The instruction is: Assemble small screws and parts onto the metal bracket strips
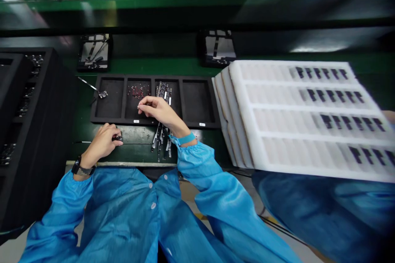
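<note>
My left hand (104,141) rests low on the green bench, its fingers closed on a small dark electronic part (117,137). Over the black divided tray (154,123), my right hand (159,109) pinches thumb and forefinger together; something tiny and pale shows at the tips, too small to name. Beneath and beside those fingertips lie small red-wired parts (138,90) in one compartment. The neighbouring compartment has a bunch of circuit boards with flex strips (163,90), partly hidden by my right hand and hanging over the tray's front edge.
At the tray's left end lies a small board with a strip (102,94). Stacked white foam trays (277,128) with black parts stand close on the right, beside a co-worker's blue clothing (308,209). Black foam trays (58,102) rise at left. Two device housings (94,52) sit behind.
</note>
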### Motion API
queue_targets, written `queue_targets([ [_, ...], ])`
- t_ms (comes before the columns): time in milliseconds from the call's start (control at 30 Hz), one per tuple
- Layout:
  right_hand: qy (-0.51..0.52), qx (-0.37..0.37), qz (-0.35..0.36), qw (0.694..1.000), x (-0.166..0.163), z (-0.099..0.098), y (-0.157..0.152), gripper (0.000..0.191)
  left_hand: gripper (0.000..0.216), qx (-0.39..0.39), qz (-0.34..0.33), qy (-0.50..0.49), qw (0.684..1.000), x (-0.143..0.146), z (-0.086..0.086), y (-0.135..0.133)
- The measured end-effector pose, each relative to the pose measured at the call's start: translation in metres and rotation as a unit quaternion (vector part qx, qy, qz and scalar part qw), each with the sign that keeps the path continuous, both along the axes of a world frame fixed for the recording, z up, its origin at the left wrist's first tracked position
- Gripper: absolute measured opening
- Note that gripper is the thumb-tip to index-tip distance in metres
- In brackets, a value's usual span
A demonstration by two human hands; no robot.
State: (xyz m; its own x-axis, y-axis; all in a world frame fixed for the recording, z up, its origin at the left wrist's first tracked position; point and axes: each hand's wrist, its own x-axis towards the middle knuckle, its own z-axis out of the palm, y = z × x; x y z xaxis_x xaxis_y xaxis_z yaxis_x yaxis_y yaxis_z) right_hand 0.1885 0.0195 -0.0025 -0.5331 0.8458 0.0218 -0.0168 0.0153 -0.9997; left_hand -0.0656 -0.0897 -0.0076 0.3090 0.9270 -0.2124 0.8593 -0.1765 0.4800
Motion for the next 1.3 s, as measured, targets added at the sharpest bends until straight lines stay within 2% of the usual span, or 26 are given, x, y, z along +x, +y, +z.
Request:
queue_targets([
  [267, -0.033, 0.028, -0.014, 0.999, -0.001, -0.001, -0.002, 0.03, 0.016, 0.007, 0.014, -0.066, 0.998, -0.003, 0.002, -0.006],
  [333, -0.037, 0.032, -0.009, 0.999, -0.001, 0.001, -0.004, 0.029, 0.013, 0.001, 0.027, -0.114, 0.993, -0.005, 0.009, -0.006],
  [433, -0.051, 0.036, -0.006, 0.998, -0.001, 0.003, -0.006, 0.03, 0.021, -0.005, 0.043, -0.178, 0.983, -0.007, 0.022, -0.004],
  [600, -0.074, 0.05, 0.0, 0.996, 0.0, 0.002, -0.007, 0.029, 0.023, -0.017, 0.074, -0.225, 0.971, -0.005, 0.034, 0.005],
  [700, -0.07, 0.056, 0.015, 0.996, 0.0, 0.0, -0.007, 0.027, 0.027, -0.066, 0.133, -0.32, 0.936, 0.002, 0.038, 0.011],
  [833, -0.066, 0.056, 0.031, 0.996, -0.002, -0.002, -0.009, 0.024, 0.038, -0.073, 0.233, -0.475, 0.846, 0.018, 0.044, 0.024],
  [900, -0.068, 0.05, 0.03, 0.996, -0.003, -0.001, -0.011, 0.025, 0.039, -0.069, 0.259, -0.515, 0.814, 0.026, 0.046, 0.033],
  [967, -0.071, 0.033, 0.033, 0.996, -0.004, 0.001, -0.012, 0.028, 0.042, -0.074, 0.274, -0.533, 0.797, 0.033, 0.044, 0.042],
  [1100, -0.071, 0.019, 0.031, 0.997, -0.002, 0.005, -0.012, 0.032, 0.04, -0.064, 0.29, -0.538, 0.789, 0.046, 0.034, 0.059],
  [1200, -0.069, 0.043, 0.019, 0.997, -0.001, 0.006, -0.01, 0.031, 0.036, -0.036, 0.273, -0.531, 0.801, 0.055, 0.027, 0.067],
  [1300, -0.062, 0.048, 0.004, 0.997, 0.0, 0.004, -0.007, 0.031, 0.038, -0.042, 0.253, -0.53, 0.808, 0.061, 0.024, 0.07],
])
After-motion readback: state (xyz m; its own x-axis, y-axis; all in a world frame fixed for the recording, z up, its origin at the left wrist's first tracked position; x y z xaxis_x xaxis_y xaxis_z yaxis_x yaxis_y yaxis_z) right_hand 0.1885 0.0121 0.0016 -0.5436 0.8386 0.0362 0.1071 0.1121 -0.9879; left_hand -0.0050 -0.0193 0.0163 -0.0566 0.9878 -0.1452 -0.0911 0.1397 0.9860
